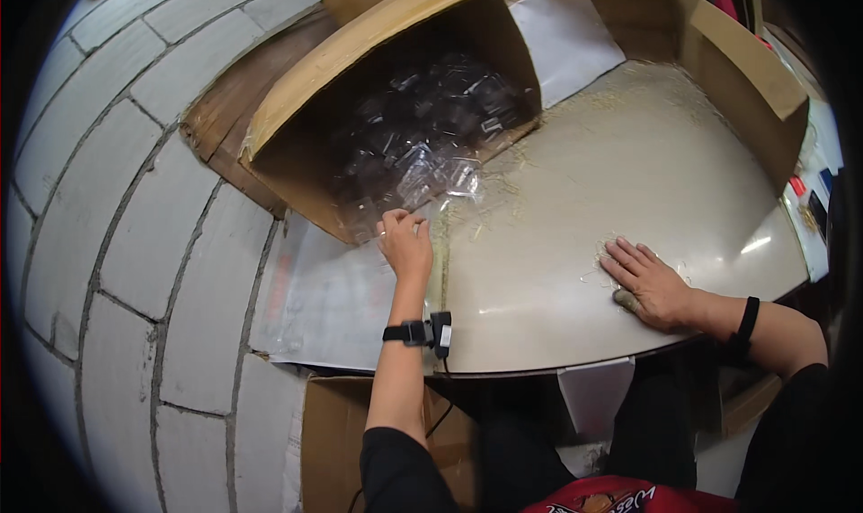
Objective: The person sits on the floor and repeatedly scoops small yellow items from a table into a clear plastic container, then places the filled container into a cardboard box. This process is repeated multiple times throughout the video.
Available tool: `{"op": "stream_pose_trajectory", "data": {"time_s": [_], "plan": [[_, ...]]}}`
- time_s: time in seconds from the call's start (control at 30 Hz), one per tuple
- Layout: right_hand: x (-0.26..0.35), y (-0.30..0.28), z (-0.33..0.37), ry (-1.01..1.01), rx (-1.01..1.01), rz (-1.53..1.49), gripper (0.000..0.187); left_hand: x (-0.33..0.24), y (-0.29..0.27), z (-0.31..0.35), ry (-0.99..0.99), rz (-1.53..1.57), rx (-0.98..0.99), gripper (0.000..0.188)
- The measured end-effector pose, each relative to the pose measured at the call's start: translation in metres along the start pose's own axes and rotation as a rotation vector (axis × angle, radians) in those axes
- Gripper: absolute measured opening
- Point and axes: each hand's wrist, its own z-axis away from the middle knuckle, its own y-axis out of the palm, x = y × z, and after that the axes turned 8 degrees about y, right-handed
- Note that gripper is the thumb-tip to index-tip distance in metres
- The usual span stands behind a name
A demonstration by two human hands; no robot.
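Note:
My left hand (404,240) reaches to the front lip of a cardboard box (310,187) lying on its side. Its fingers are bent and a little apart, with nothing visible between them. Just beyond the fingertips lies a heap of small clear plastic cases (422,171), some spilling over the lip. On the smooth beige tabletop (539,234), my right hand (649,288) rests palm down with fingers stretched out. Thin, pale, wire-like pieces (607,257) stick out around its fingertips; what lies beneath the palm is hidden. The right thumb has a dark covering on its tip.
Cardboard walls (746,72) edge the table's far right. More thin pieces are scattered near the box and at the far end. A white sheet (566,45) stands behind the box. Clear plastic sheeting (333,297) covers the left surface. Small red and dark items sit at the right edge.

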Motion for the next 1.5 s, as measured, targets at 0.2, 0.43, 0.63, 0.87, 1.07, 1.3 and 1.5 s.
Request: {"op": "stream_pose_trajectory", "data": {"time_s": [0.2,0.43,0.63,0.87,1.07,1.3,1.5], "plan": [[0.006,0.019,0.016,0.067,-0.169,-0.017,0.052,-0.035,-0.033,0.074,0.129,0.383,0.298,0.012],[0.01,0.024,0.027,0.256,-0.378,-0.476,0.053,-0.026,-0.054,0.116,-0.292,0.587,0.263,0.02],[-0.003,0.031,0.029,0.588,-0.407,-0.147,0.061,-0.06,-0.022,0.112,-0.318,0.073,0.36,0.029],[0.039,0.047,-0.016,0.248,-0.407,-0.08,0.05,-0.079,-0.024,0.138,-0.578,0.793,0.089,0.004],[0.056,0.064,-0.025,0.212,-0.542,-0.073,0.043,-0.119,-0.104,0.275,-0.914,1.224,0.244,0.027],[0.069,0.073,-0.014,0.214,-0.554,-0.034,0.045,-0.126,-0.05,0.374,-1.046,1.117,0.687,0.024],[0.076,0.079,-0.009,0.233,-0.515,-0.009,0.044,-0.12,-0.017,0.378,-0.791,0.985,0.824,0.021]]}}
